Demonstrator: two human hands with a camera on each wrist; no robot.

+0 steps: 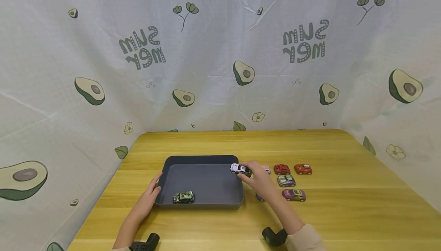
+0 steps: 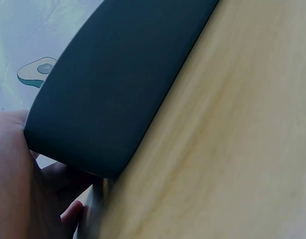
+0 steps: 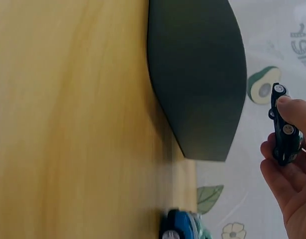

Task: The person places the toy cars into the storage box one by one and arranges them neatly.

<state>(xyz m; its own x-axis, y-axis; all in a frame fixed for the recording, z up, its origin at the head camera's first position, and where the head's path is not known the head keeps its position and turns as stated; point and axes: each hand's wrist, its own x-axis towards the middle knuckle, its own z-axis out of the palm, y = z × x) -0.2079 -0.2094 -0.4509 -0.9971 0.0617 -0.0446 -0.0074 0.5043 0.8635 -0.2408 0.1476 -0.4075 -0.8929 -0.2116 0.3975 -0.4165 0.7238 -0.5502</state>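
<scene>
Left hand [image 1: 149,195]: forearm extended forward, palm turned inward, fingers straight and relaxed, thumb [image 2: 73,213] tucked low. Right hand [image 1: 259,178]: forearm angled forward and inward, wrist raised, fingers [image 3: 291,110] and thumb curled in a pinch. Both sleeves are at the near edge of the view.

White toy car [image 1: 239,168] above grey tray [image 1: 203,159]
</scene>
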